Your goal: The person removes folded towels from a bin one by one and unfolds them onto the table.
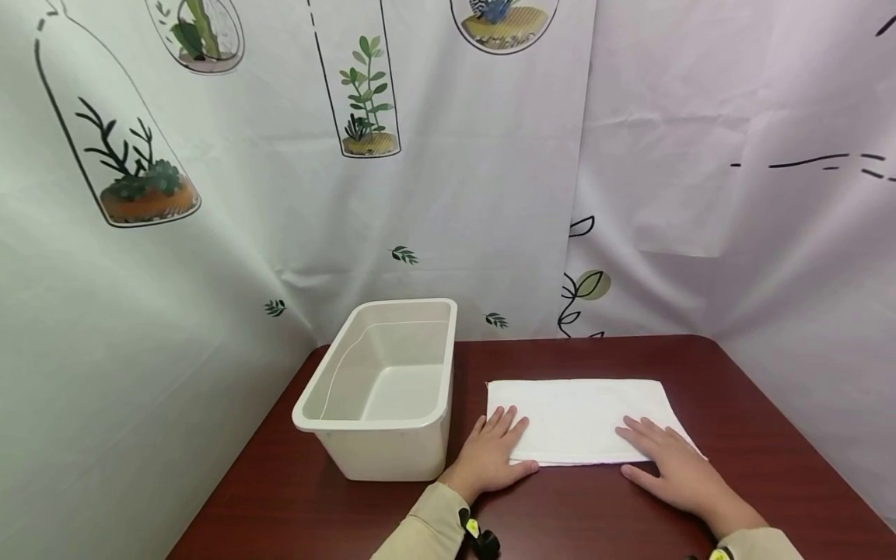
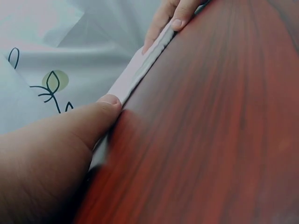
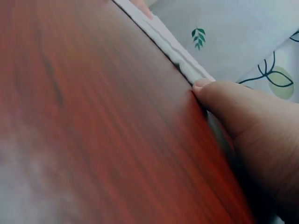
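A white folded cloth lies flat on the dark red table, its layered near edge showing in both wrist views. My left hand rests on its near left corner, fingers straight and spread, the thumb along the front edge. On the near right corner lies my right hand, also with straight fingers, its thumb in front of the cloth's edge. In the left wrist view the left thumb is right at the cloth's edge; the right wrist view has the right thumb likewise.
A cream plastic tub with nothing in it stands on the table, just left of the cloth and close to my left hand. White curtains printed with plants and jars hang behind and beside the table.
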Tool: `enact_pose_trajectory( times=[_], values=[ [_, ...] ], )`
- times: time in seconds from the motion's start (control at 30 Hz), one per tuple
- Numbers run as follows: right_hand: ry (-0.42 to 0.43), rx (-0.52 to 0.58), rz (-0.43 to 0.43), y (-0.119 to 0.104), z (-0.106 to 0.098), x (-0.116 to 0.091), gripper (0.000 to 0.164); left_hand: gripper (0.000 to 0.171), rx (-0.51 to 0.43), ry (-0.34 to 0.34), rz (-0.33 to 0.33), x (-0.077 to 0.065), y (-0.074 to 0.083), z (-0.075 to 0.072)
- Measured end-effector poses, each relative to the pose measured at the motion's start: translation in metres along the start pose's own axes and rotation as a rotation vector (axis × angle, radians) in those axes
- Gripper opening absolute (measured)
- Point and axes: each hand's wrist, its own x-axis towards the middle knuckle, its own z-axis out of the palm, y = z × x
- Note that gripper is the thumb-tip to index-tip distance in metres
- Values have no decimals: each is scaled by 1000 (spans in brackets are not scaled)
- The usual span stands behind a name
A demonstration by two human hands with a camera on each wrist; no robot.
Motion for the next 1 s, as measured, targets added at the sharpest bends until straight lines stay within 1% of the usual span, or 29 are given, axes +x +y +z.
enact_pose_trajectory(
  times=[0.13, 0.3, 0.4, 0.57, 0.7, 0.8, 0.9, 1.0],
  values=[
    [-41, -1, 28, 8, -3, -2, 56, 75, 9, -9, -5, -1, -2, 0],
    [-14, -18, 62, 25, -9, -7, 51, 67, -3, -18, 9, -4, -4, 1],
    [-10, 8, 70, 33, -12, -11, 49, 62, -7, -15, 27, -6, -5, 0],
    [-8, 65, 20, 43, -11, -13, 48, 61, -15, -13, 44, -7, -7, -2],
    [29, 94, -49, 48, -11, -16, 52, 61, -17, -26, 48, -9, -7, -2],
    [57, 119, -83, 49, -12, -18, 55, 61, -3, -14, 51, -11, -6, -3],
    [77, 139, -98, 49, -14, -20, 55, 60, 1, -6, 55, -15, -7, -4],
    [85, 144, -106, 48, -16, -22, 55, 57, -19, -7, 59, -19, -7, -4]
  ],
)
